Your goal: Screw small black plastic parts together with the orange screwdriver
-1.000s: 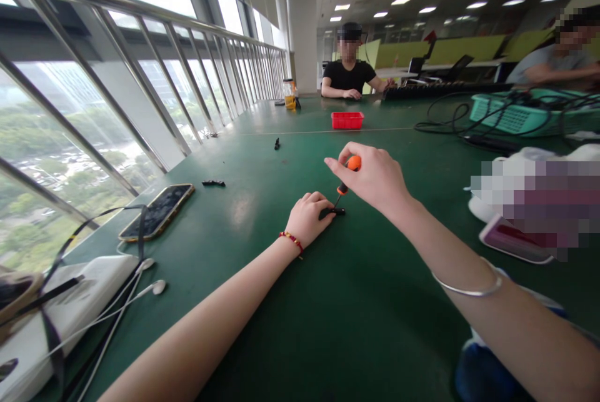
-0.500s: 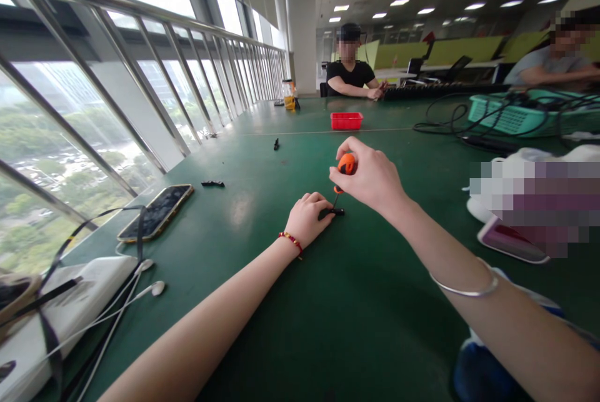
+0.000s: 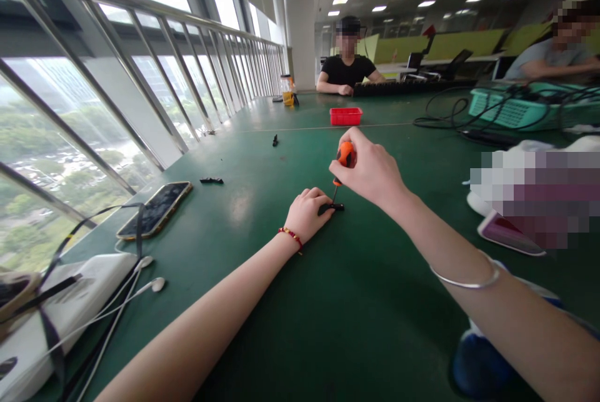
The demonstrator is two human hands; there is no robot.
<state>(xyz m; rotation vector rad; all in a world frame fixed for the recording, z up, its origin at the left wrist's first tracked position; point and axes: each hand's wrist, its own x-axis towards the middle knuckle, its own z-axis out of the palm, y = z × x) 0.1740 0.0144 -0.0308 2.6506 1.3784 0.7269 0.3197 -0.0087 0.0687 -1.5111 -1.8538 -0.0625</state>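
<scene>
Now, the left hand, pinched nearly closed, pins a slim black part flat on the green table, long axis running left to right, free end aimed right; that hand hides the other end. Over it, the right hand curls round an orange-and-black screwdriver, tip down at the part, handle leaning slightly right. Beyond, a black strip lies left, then a small black piece, a red tray and a person in black.
</scene>
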